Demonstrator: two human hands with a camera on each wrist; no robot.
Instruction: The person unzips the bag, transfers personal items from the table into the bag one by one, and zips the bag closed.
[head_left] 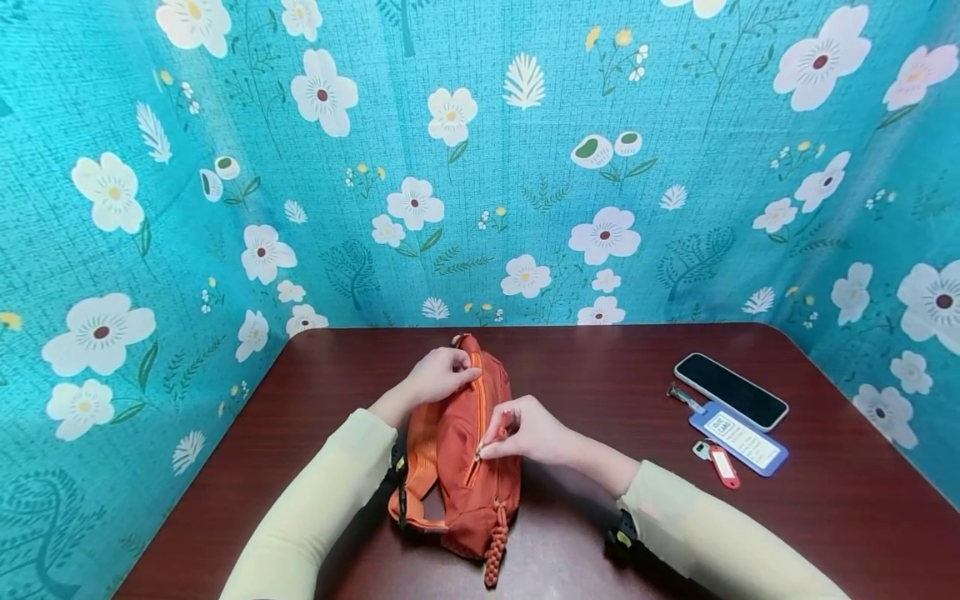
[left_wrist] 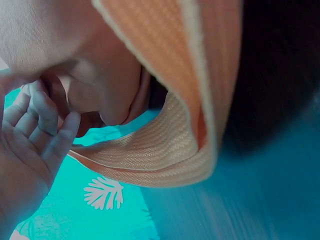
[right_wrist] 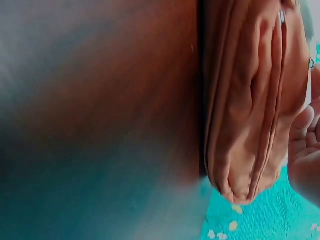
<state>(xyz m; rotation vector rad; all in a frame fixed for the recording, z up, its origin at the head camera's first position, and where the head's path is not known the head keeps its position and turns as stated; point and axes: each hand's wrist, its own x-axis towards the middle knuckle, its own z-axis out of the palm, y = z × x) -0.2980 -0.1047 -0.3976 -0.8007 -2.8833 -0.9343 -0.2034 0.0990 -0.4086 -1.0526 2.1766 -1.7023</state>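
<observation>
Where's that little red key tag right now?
In the head view, the red key tag lies on the right side of the table, just below the blue ID card holder and to the right of the person's right hand.

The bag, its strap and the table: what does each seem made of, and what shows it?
Bag: matte fabric, possibly nylon or polyester, since it creases softly.
Strap: dull woven webbing, visibly ribbed.
Table: perhaps wood or laminate, slightly glossy with streaky grain.
</observation>
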